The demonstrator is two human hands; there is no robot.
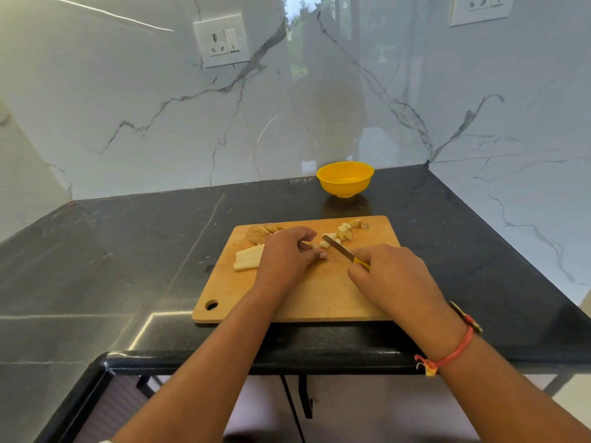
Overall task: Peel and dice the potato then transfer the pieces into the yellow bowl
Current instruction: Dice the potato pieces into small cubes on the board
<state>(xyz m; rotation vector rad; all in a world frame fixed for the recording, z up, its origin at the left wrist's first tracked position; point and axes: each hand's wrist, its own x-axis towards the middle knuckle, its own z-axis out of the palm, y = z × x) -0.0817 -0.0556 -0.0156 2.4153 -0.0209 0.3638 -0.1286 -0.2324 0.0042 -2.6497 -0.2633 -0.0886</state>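
Note:
On the wooden cutting board (287,302) lie pale peeled potato strips (248,258), and my left hand (287,252) holds their right ends down with curled fingers. My right hand (390,274) grips a yellow-handled knife (340,249) whose blade points up-left, its tip at the strips' cut end just right of my left fingertips. Diced potato pieces (343,233) lie in a loose heap at the board's far right. A pile of brown peelings (260,233) sits at the board's far left. The yellow bowl (345,179) stands empty behind the board, near the wall.
The board lies on a black stone counter (128,251) whose front edge runs just below it. Marble walls close in behind and on the right, meeting at a corner (427,163). A wall socket (221,40) is up on the back wall.

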